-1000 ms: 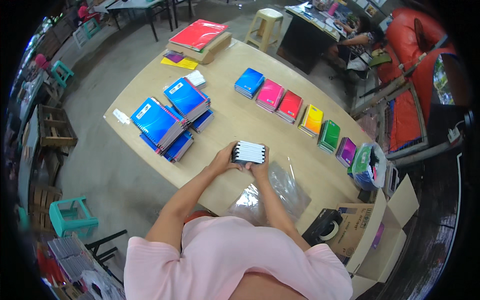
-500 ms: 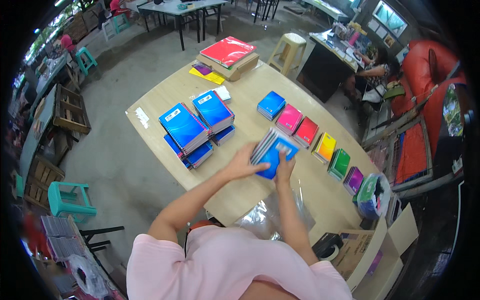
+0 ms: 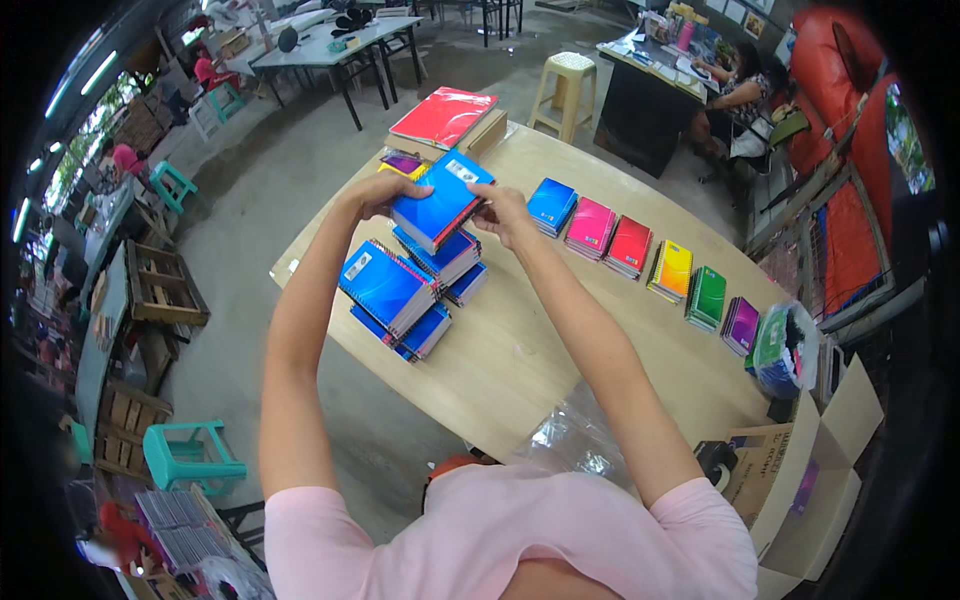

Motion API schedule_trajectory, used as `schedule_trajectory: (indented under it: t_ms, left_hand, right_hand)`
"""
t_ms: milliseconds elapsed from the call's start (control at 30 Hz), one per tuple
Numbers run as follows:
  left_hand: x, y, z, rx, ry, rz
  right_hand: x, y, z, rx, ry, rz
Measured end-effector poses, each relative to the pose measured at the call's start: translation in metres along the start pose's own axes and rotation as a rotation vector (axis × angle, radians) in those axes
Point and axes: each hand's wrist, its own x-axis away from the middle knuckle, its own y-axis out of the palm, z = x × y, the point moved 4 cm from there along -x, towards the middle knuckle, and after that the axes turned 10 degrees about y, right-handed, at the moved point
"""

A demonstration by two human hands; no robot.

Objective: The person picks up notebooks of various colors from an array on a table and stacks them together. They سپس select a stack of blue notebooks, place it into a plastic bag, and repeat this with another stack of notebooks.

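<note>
Blue notebooks [image 3: 440, 203] pinched between left hand [image 3: 378, 192] and right hand [image 3: 505, 213], above blue stack [image 3: 445, 258], cardboard box [image 3: 815, 470] open.

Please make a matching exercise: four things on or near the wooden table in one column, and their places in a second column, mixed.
Things:
1. blue notebooks
2. red book
3. purple notebooks
4. cardboard box

Places:
A. last of the coloured row, beside the green ones
B. held by both hands above a blue pile
C. past the table's right end
D. on the table's far end

Pairs: 1-B, 2-D, 3-A, 4-C
</note>
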Motion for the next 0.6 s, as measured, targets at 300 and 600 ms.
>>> schedule_trajectory:
  t_ms: [300, 600]
  left_hand:
    - [-0.02, -0.016, -0.024, -0.44, -0.074, 0.038]
    - [0.008, 0.001, 0.007, -1.049, 0.339, 0.634]
  right_hand:
    - [-0.038, -0.003, 0.017, 0.625, -0.049, 0.233]
    - [0.007, -0.034, 0.055, 0.651, -0.435, 0.469]
